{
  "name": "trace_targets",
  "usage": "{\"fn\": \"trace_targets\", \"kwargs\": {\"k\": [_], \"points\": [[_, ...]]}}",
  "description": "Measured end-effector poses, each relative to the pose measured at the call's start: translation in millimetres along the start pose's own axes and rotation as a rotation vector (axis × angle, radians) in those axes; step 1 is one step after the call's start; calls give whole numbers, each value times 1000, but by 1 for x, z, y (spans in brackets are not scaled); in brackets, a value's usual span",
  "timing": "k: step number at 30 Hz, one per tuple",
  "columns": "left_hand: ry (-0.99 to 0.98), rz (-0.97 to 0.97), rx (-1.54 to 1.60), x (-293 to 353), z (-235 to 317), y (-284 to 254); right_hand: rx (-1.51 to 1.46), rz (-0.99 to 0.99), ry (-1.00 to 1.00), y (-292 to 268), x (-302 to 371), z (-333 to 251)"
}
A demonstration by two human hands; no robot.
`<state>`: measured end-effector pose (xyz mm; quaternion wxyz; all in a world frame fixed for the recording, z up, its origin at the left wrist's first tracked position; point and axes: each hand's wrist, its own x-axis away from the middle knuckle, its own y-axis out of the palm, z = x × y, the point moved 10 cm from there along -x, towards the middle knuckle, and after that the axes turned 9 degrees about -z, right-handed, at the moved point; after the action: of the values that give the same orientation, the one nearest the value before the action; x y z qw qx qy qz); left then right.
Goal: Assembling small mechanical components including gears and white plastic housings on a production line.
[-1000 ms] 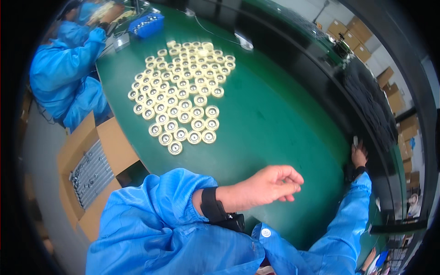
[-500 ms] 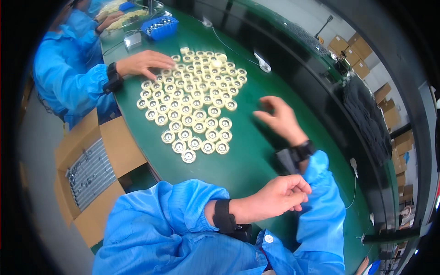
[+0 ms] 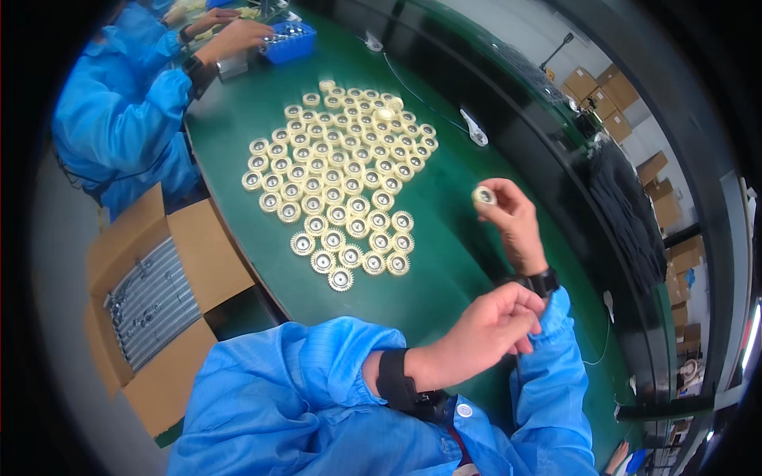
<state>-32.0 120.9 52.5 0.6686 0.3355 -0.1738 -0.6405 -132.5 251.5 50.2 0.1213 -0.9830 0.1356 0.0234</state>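
Between the thumb and fingers of my right hand is a cream toothed gear with a metal centre, held above the green table. My left hand crosses over near my right wrist, its fingers curled in toward the thumb. Whatever those fingers may hold is hidden. To the left of my right hand, many similar cream gears lie flat and close together on the table. A few at the far side of the group sit on top of others.
An open cardboard box of metal parts stands beside the table's left edge. Farther off, a co-worker in a blue sleeve reaches to a blue bin of metal parts. A white-ended cable lies along the far right side.
A gear now shows in my right hand, whose thumb and fingers were apart before. The co-worker's hand has moved from the gears to the blue bin. My left hand stays near my right wrist.
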Motion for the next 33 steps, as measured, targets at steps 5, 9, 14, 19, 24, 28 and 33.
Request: {"fn": "trace_targets", "kwargs": {"k": [5, 9, 14, 19, 24, 28, 33], "points": [[-78, -39, -32, 1, -4, 9, -128, 180, -56, -61, 22, -26], [-112, -63, -84, -2, -7, 12, 210, 255, -61, -116, -21, 20], [-42, -134, -39, 5, -3, 20, 771, 137, -121, -96, -107, 55], [-88, -128, -39, 5, -3, 18, 697, 136, 260, -120, -140, 105], [-122, -86, -72, 6, -6, 9, 419, 31, 62, -123, -93, 70], [-203, 14, 174, -3, -30, -2, 221, -49, -75, -87, 33, -55], [-303, -65, 619, -10, -63, -4, 689, -402, -320, -2, 148, -141]]}}
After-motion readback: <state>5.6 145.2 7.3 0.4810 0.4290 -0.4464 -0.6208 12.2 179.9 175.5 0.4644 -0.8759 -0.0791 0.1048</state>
